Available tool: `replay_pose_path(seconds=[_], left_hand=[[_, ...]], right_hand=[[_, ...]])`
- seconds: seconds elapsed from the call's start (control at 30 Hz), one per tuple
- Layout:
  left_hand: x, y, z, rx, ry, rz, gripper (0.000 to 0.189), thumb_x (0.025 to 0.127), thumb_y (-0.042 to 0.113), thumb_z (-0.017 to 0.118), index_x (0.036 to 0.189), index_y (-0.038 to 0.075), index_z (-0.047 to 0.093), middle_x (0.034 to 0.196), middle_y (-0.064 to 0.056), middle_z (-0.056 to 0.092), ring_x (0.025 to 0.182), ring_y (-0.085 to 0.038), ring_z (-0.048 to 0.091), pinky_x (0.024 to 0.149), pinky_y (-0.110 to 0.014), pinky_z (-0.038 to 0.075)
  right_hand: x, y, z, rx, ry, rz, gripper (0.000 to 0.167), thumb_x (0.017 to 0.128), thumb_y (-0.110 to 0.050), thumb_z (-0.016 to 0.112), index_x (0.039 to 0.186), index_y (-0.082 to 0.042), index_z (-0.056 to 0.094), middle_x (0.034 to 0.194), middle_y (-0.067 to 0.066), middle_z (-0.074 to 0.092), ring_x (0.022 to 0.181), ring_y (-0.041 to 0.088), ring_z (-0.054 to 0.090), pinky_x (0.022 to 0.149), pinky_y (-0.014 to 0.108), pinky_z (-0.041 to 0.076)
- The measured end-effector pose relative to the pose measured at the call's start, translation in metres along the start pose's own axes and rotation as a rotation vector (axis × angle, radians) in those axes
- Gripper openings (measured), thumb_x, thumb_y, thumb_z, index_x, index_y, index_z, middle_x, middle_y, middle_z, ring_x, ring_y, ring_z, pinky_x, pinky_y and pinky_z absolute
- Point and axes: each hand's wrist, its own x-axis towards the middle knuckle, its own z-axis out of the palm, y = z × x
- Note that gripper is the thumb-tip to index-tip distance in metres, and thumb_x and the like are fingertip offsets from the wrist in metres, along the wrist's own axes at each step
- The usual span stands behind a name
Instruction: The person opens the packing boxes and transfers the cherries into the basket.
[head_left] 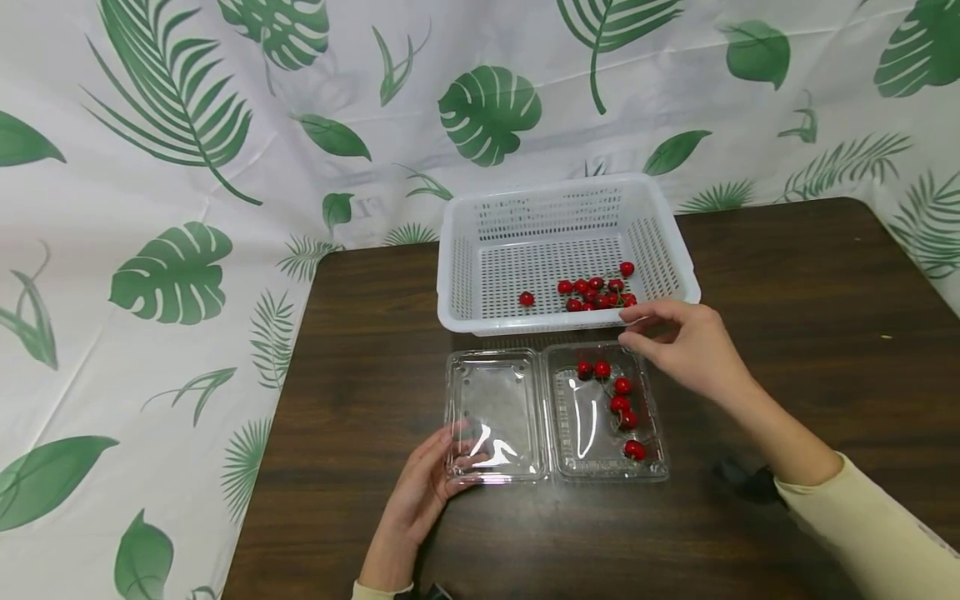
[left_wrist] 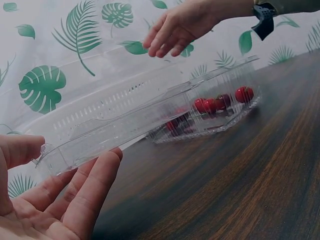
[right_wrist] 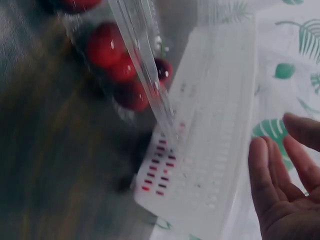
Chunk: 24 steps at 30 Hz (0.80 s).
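A clear plastic clamshell container (head_left: 573, 450) lies unfolded on the table, its lid half (head_left: 491, 392) to the left. My left hand (head_left: 427, 483) holds the lid's outer edge, thumb (left_wrist: 22, 150) above and fingers (left_wrist: 95, 190) underneath. Several red cherries (head_left: 622, 386) lie in the right half, mostly along its right side. My right hand (head_left: 686, 342) hovers near the front right corner of a white perforated basket (head_left: 510, 325). Its fingers are loosely bent and nothing shows between them. Inside the basket, more cherries (head_left: 596, 283) gather toward the front right.
The dark wood table (head_left: 367, 358) extends on both sides of the basket and container. Behind it hangs a white cloth (head_left: 405, 175) with green leaf prints. A dark band (left_wrist: 263, 20) is on the right wrist.
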Motion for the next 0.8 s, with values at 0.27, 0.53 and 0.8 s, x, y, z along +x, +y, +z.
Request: replay_pose_path(seconds=[0.27,0.53,0.8], left_hand=[[-0.001,0.0,0.0,-0.006,-0.01,0.009,0.048,0.105,0.024,0.048,0.143,-0.003,0.041,0.108,-0.007,0.066,0.105,-0.026,0.067,0.085,-0.036,0.058],[-0.001,0.001,0.001,-0.005,-0.014,0.015,0.051,0.106,0.023,0.047,0.146,-0.006,0.035,0.11,-0.009,0.065,0.105,-0.026,0.067,0.084,-0.035,0.058],[-0.002,0.001,0.0,0.0,-0.007,0.01,0.05,0.106,0.023,0.047,0.145,-0.006,0.036,0.11,-0.009,0.066,0.105,-0.026,0.067,0.085,-0.035,0.058]], right_hand=[[-0.014,0.002,0.026,-0.017,-0.21,0.073,0.023,0.082,-0.01,0.08,0.104,-0.006,0.073,0.091,0.002,0.071,0.077,0.018,0.064,0.058,0.026,0.053],[-0.013,0.003,0.046,-0.141,-0.292,0.029,0.028,0.083,-0.012,0.079,0.11,-0.007,0.073,0.107,0.008,0.071,0.09,0.025,0.065,0.076,0.041,0.055],[-0.013,0.01,0.06,-0.177,-0.348,0.019,0.033,0.082,-0.012,0.08,0.113,-0.007,0.072,0.107,0.009,0.07,0.095,0.028,0.063,0.079,0.048,0.054]])
